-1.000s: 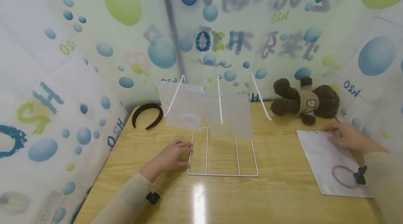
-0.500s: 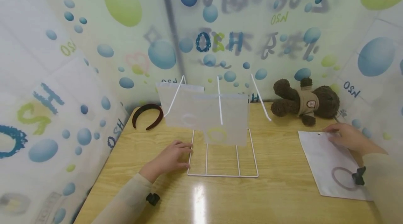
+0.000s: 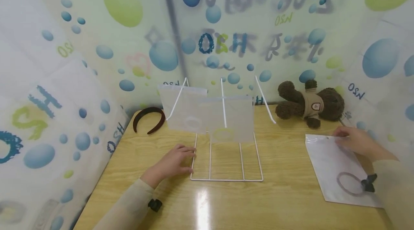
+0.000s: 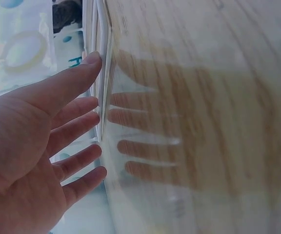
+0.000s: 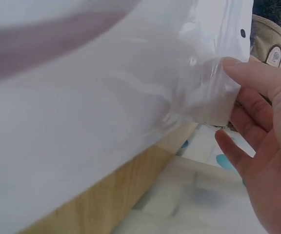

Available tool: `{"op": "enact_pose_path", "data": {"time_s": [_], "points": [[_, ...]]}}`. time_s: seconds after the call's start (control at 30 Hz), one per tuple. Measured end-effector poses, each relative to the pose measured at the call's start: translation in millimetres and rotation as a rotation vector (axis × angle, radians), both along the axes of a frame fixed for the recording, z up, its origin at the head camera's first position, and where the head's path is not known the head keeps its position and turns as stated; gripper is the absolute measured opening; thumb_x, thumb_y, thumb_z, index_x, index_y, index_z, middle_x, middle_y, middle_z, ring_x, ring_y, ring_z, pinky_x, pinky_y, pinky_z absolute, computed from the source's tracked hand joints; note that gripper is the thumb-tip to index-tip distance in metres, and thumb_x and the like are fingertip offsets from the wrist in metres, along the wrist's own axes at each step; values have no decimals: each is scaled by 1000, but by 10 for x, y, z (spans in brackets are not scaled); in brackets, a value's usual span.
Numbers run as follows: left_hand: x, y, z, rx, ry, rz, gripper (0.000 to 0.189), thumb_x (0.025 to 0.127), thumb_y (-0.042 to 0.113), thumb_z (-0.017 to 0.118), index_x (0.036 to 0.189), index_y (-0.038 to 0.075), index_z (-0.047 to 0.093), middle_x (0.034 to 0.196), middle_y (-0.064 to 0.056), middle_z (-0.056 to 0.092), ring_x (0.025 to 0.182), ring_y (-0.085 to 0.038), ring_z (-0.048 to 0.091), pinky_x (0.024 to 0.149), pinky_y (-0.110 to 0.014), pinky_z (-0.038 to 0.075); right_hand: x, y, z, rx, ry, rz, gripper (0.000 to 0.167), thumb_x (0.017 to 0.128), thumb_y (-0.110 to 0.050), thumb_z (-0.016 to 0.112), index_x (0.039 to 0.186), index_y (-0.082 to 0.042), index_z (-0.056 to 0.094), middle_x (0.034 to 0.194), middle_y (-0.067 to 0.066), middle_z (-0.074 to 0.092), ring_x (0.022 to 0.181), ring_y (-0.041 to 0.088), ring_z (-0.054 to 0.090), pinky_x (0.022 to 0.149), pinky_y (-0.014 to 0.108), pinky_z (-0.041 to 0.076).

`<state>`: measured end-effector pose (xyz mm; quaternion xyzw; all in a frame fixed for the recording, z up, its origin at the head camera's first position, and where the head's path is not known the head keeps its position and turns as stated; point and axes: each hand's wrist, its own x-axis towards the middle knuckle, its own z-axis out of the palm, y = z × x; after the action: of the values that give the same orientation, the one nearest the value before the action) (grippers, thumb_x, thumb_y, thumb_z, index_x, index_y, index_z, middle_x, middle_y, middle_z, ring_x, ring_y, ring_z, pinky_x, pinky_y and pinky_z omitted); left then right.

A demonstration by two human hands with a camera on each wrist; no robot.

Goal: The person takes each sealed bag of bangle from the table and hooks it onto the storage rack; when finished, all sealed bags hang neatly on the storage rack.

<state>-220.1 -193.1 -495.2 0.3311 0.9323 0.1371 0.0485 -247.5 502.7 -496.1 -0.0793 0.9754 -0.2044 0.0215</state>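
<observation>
My right hand pinches the top edge of a flat white zip bag at the table's right side. A pinkish ring shows through this bag. In the right wrist view the thumb lies over the bag's zip end, near a small punched hole. A white wire rack stands mid-table. My left hand touches the left bar of its base with fingers spread and nearly straight. Two translucent bags hang on the rack's prongs: the left bag with a pale ring, the middle bag with a yellow ring.
The rack's right prong carries no bag. A dark headband lies at the back left. At the back right a brown teddy bear lies on its side. Printed curtains enclose the wooden table.
The middle hanging bag swings toward me, then back. The right hand's bag shifts slightly, still pinched. My left hand stays at the rack base, while the head view turns a little.
</observation>
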Motion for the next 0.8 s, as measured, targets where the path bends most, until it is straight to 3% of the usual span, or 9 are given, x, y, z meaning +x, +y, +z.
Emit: {"op": "enact_pose_path", "data": {"time_s": [0.2, 0.33, 0.5, 0.63, 0.8], "points": [[9, -14, 7, 2, 7, -10, 56, 87, 34, 84, 135, 10, 68, 152, -7, 57, 133, -35, 51, 111, -54, 46, 82, -53, 68, -33, -14, -16, 19, 96, -12, 70, 112, -3, 69, 109, 20, 72, 108, 47, 64, 89, 62, 54], [8, -14, 11, 0, 7, -11, 56, 87, 34, 84, 135, 10, 68, 152, -8, 57, 133, -35, 51, 111, -54, 46, 133, -117, 173, -41, -26, -12, 20, 97, -16, 70, 113, -4, 69, 109, 18, 73, 104, 41, 66, 81, 49, 60], [11, -16, 17, -6, 12, -4, 56, 86, 34, 85, 135, 10, 68, 152, -8, 57, 133, -35, 50, 110, -54, 46, 175, -218, 299, -30, 52, 35, 17, 97, -23, 73, 108, -10, 73, 106, 9, 75, 95, 17, 67, 73, 27, 55], [19, -10, 24, 5, 9, -5, 56, 86, 34, 85, 134, 10, 68, 151, -8, 58, 133, -35, 50, 110, -54, 47, 202, -328, 389, -36, 96, 61, 14, 96, -24, 75, 104, -12, 75, 102, 5, 76, 87, -8, 58, 70, 24, 54], [24, 2, 30, 10, 8, -11, 56, 86, 34, 85, 134, 10, 69, 151, -8, 58, 133, -35, 51, 109, -54, 47, 247, -450, 480, -54, 168, 103, 7, 92, -16, 78, 98, -12, 75, 96, 2, 76, 84, -16, 54, 69, 23, 54]]}}
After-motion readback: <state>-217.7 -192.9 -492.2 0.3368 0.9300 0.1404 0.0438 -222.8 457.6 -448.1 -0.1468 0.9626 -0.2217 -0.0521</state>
